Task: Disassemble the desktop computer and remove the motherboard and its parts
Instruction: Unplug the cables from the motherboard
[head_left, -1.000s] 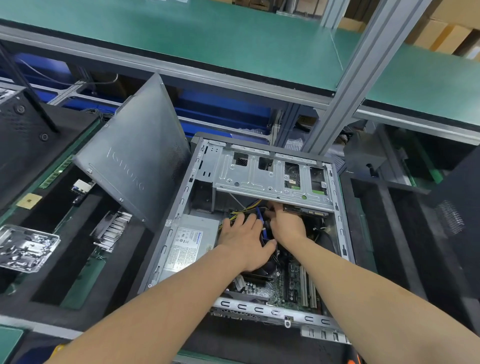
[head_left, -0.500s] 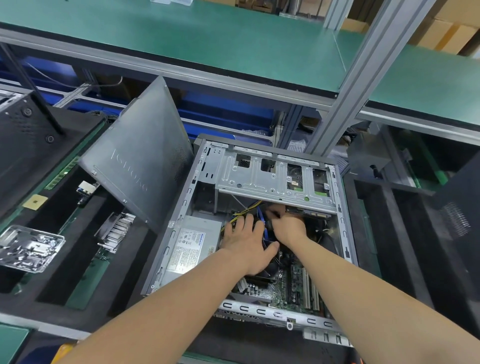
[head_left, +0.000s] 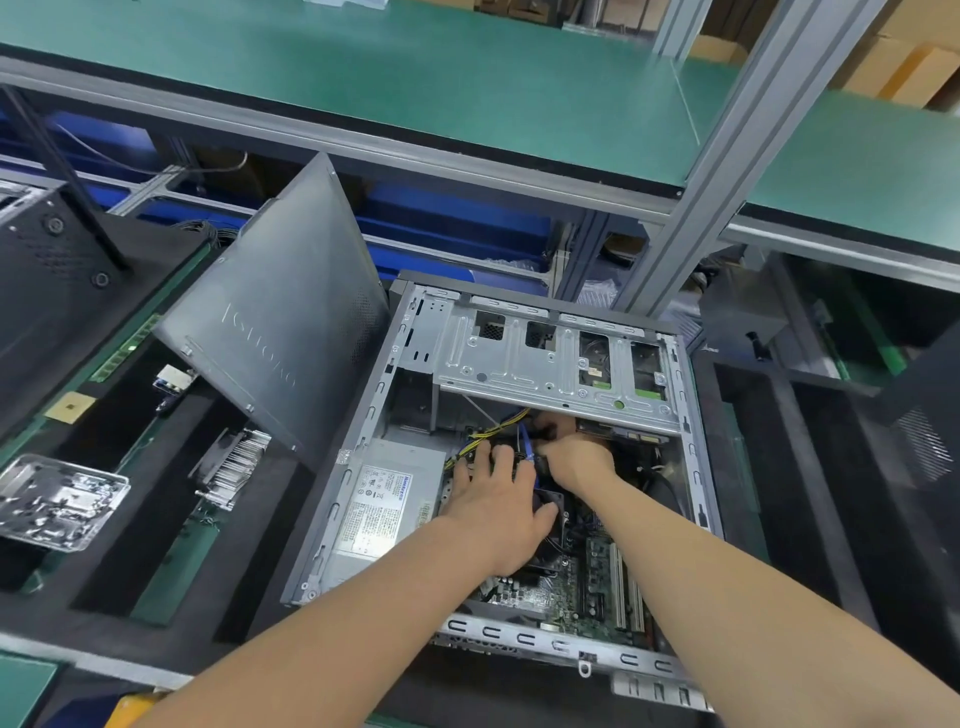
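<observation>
An open grey computer case (head_left: 337, 519) lies on its side in the middle. Its green motherboard (head_left: 582, 577) shows at the near end, a silver power supply (head_left: 379, 509) sits at the left, and a metal drive cage (head_left: 550, 358) spans the far end. My left hand (head_left: 493, 504) lies flat, fingers spread, over the black CPU fan and the cables. My right hand (head_left: 574, 452) reaches under the drive cage, its fingers curled around a black connector next to a blue cable (head_left: 527, 441) and yellow wires (head_left: 498, 428). The fingertips are partly hidden.
The case's dark side panel (head_left: 280, 322) leans upright against the case's left side. Left of it, black foam trays hold a heatsink (head_left: 234, 462), a clear plastic box of small parts (head_left: 52, 499) and a small board. An aluminium post (head_left: 727, 166) rises behind the case.
Both hands stay in nearly the same place inside the case. The right hand's fingers have shifted slightly on the connector under the drive cage.
</observation>
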